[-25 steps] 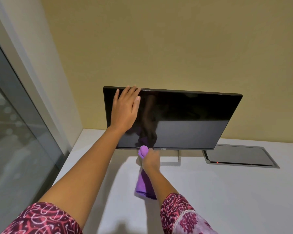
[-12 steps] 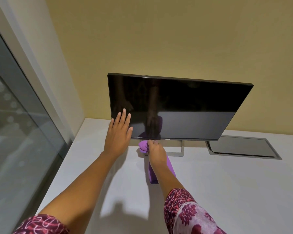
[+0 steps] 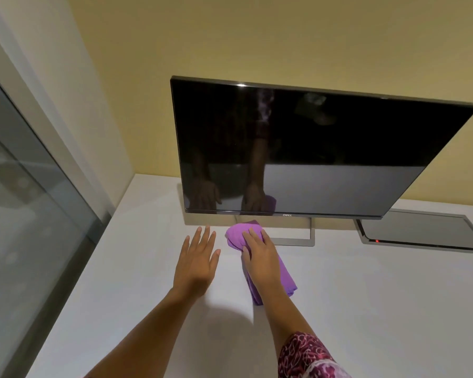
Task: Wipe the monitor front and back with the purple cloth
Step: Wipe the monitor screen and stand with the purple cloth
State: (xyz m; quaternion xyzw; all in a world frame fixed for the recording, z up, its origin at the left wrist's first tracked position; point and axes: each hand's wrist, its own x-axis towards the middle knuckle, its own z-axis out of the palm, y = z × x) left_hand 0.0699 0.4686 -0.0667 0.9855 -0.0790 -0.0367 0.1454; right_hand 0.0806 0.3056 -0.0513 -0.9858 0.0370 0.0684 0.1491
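A black flat monitor [image 3: 339, 137] stands on a thin silver stand [image 3: 298, 241] at the back of the white desk [image 3: 366, 309], its dark screen facing me. The bunched purple cloth [image 3: 238, 234] lies on the desk just below the screen's lower edge. My right hand [image 3: 261, 260] lies flat on top of the cloth, fingers curled over it. My left hand [image 3: 197, 261] hovers open, fingers spread, over the desk to the left of the cloth and touches nothing. Both hands reflect in the screen.
A rectangular metal hatch [image 3: 421, 230] with a small red light is set into the desk at the back right. A yellow wall [image 3: 284, 36] rises close behind the monitor. A glass partition [image 3: 25, 200] runs along the desk's left edge.
My left hand has come off the monitor's upper left area and dropped down over the desk. My right hand with the cloth has stayed low under the screen, settling onto the desk.
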